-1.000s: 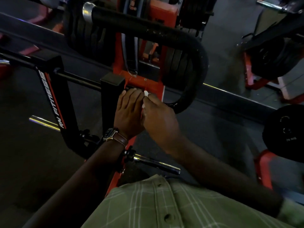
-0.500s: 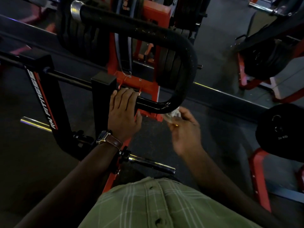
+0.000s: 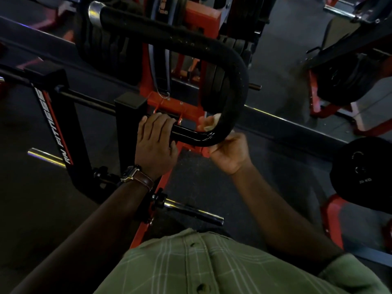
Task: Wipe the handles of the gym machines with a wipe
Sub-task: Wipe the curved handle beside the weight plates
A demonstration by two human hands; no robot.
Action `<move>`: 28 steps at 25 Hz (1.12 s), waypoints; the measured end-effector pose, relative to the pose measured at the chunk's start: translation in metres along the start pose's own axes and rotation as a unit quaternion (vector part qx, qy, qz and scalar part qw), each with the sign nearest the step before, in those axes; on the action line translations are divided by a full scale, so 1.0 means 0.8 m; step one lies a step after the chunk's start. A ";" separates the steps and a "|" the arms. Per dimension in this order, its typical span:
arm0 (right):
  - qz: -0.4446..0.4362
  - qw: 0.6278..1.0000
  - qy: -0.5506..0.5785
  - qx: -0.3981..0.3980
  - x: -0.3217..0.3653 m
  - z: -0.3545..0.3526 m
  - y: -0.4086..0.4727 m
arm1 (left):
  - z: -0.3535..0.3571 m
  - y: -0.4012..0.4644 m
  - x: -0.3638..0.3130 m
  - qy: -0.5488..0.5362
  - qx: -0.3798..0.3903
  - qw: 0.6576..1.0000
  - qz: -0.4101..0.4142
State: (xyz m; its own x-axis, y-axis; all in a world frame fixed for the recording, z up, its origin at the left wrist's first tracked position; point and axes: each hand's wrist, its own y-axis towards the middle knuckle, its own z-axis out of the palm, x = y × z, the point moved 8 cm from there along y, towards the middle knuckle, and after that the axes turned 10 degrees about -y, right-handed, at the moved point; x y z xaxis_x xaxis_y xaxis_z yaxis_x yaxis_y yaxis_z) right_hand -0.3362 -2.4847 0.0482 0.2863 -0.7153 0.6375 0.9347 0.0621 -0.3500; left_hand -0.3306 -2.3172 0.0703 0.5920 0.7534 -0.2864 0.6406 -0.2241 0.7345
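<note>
Wipe [image 3: 211, 124] sits under your right hand [image 3: 229, 153], fingers curled round the handle [image 3: 233, 98] at its bend. Your left hand [image 3: 156, 143] grips the bare bar; hold firm and slide the wipe along the padded stretch, twisting to cover all sides.

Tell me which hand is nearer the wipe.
Right. The right hand holds the wipe against the handle bend; the left hand grips the bar beside it, apart from the wipe.
</note>
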 end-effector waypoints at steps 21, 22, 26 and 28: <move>-0.620 0.249 -0.724 -0.172 0.086 0.098 -0.118 | 0.030 0.069 -0.049 0.085 0.266 0.960 0.025; -0.604 0.236 -0.735 -0.198 0.096 0.107 -0.118 | 0.030 0.069 -0.048 0.084 0.270 0.959 0.019; -0.470 0.252 -0.831 -0.156 0.029 0.078 -0.109 | 0.032 0.067 -0.050 0.142 0.275 0.950 0.029; -0.448 0.274 -0.842 -0.125 0.026 0.084 -0.103 | 0.029 0.069 -0.051 0.130 0.267 0.955 0.023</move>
State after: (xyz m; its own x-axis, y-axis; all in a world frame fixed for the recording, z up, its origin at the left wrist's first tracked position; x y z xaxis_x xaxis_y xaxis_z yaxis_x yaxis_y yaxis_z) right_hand -0.3930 -2.4578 0.1363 -0.1468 0.9824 -0.1156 0.8056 0.1866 0.5623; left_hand -0.3080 -2.3748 0.1084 0.5280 0.8478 -0.0484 0.8161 -0.4909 0.3049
